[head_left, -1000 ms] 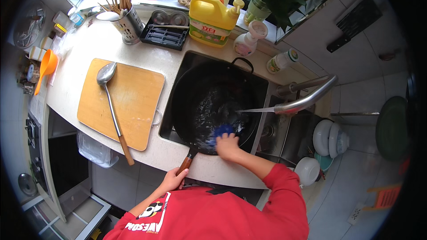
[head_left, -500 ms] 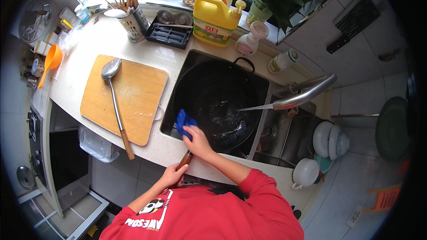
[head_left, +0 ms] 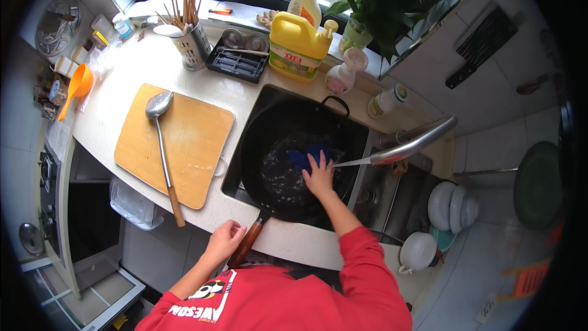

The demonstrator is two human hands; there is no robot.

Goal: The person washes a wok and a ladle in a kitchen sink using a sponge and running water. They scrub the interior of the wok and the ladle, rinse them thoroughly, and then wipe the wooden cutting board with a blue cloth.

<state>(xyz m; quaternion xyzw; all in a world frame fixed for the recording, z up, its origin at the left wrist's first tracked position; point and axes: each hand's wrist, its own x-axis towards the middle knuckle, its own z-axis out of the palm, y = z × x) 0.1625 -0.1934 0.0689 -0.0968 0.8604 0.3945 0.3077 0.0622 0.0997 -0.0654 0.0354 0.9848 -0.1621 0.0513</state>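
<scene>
A large black wok point(head_left: 269, 141) with a wooden handle point(head_left: 247, 243) rests over the left sink basin point(head_left: 236, 181), suds and water inside it. My right hand point(head_left: 320, 179) holds a blue cloth point(head_left: 298, 159) down against the wok's inner surface, fingers spread over it. Beside the wok handle is my left hand point(head_left: 223, 242), off the handle, with loosely bent fingers and nothing in them. Water runs from the metal faucet point(head_left: 407, 149) into the wok near my right hand.
Left of the sink, a ladle point(head_left: 162, 147) lies on a wooden cutting board point(head_left: 199, 141). Behind stand a chopstick holder point(head_left: 193, 49), a black tray point(head_left: 236, 67), a yellow jug point(head_left: 296, 49) and a pump bottle point(head_left: 343, 73). White bowls point(head_left: 440, 206) stack at right.
My right hand has carried the blue cloth from the wok's near-left rim to the right, into the wok under the water stream. My left hand has let go of the wok handle.
</scene>
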